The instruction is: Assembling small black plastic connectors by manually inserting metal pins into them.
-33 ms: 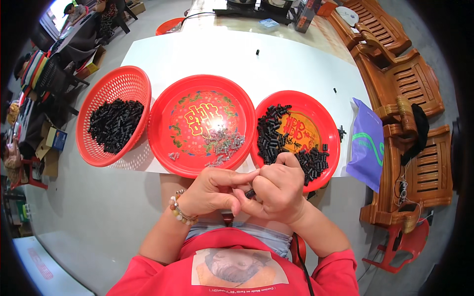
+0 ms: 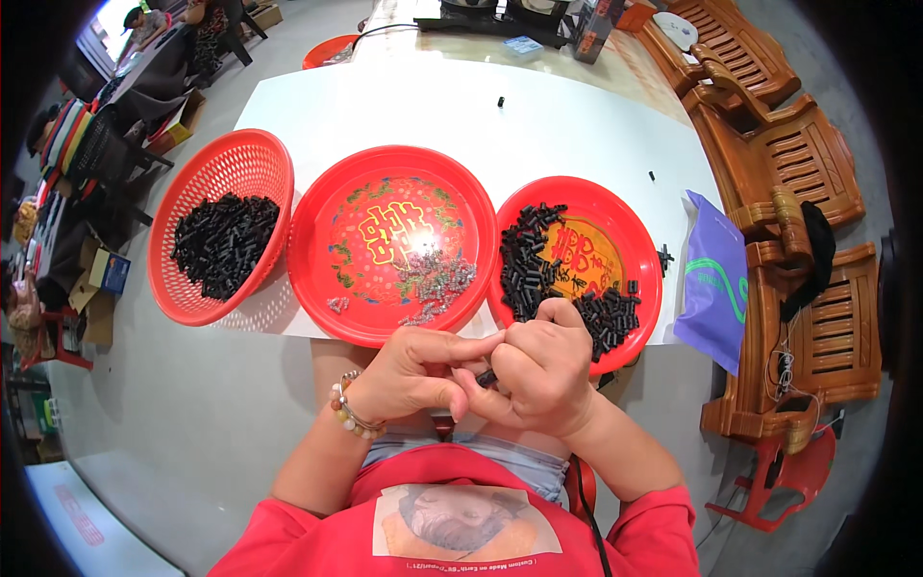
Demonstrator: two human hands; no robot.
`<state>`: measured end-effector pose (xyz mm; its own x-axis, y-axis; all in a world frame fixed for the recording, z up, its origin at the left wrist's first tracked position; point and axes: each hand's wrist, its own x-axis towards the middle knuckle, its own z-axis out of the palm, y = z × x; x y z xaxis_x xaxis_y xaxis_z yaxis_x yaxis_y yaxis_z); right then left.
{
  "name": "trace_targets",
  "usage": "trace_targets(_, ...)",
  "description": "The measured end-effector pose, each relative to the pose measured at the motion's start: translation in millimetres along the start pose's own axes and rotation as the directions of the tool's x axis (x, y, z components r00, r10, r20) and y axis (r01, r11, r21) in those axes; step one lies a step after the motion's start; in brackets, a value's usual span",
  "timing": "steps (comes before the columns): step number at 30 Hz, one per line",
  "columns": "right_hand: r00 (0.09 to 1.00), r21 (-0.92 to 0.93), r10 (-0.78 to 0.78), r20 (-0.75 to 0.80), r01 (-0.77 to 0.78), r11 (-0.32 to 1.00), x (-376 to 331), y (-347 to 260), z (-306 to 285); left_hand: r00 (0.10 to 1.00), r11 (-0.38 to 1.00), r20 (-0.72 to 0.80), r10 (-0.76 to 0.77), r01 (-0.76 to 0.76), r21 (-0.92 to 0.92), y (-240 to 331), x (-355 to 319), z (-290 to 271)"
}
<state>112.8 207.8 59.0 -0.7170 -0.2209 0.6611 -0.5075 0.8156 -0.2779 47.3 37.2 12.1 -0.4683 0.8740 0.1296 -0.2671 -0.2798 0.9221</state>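
My two hands meet in front of the trays, above my lap. My right hand [image 2: 548,365] is closed, with a short black cylindrical piece [image 2: 487,379] showing at its fingers. Against it, my left hand [image 2: 413,377] has its thumb and fingers drawn together; anything between them is hidden. Just beyond lies a red round tray [image 2: 646,260] holding many loose black pieces [image 2: 527,279]. A larger red patterned tray [image 2: 322,207] carries a heap of small silvery parts [image 2: 437,279]. At left, a red perforated basket [image 2: 276,159] contains more black pieces [image 2: 226,240].
All three containers stand along the near edge of a white tabletop [image 2: 404,106]. A purple bag [image 2: 713,284] lies at its right edge. Stray black pieces [image 2: 501,102] rest farther back. Wooden chairs [image 2: 803,163] line the right side. A person [image 2: 146,27] sits at the far left.
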Motion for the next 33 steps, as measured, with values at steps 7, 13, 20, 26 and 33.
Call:
trace_targets(7, 1.000, -0.060, 0.021, 0.001, -0.021, 0.998, 4, -2, -1, 0.992, 0.991, -0.080, -0.099, 0.091, -0.101, 20, 5, 9)
trace_targets(13, 0.992, 0.022, 0.109, 0.060, -0.111, 0.994, 8, 5, -1, 0.934, 0.964, -0.255, -0.251, 0.216, -0.155, 24, 6, 10)
trace_targets(20, 0.940, 0.325, 0.268, 0.209, -0.326, 0.888, -4, 16, 8, 0.925, 0.975, -0.339, -0.173, 0.110, -0.195, 21, 9, 12)
trace_targets(26, 0.882, 0.524, 0.369, 0.294, -0.472, 0.709, -4, 15, 6, 0.893, 0.987, -0.420, -0.159, 0.139, -0.076, 26, 10, 13)
trace_targets(33, 0.835, 0.556, 0.471, 0.283, -0.543, 0.629, -6, 16, 8, 0.887, 0.993, -0.453, -0.088, 0.044, -0.106, 25, 8, 10)
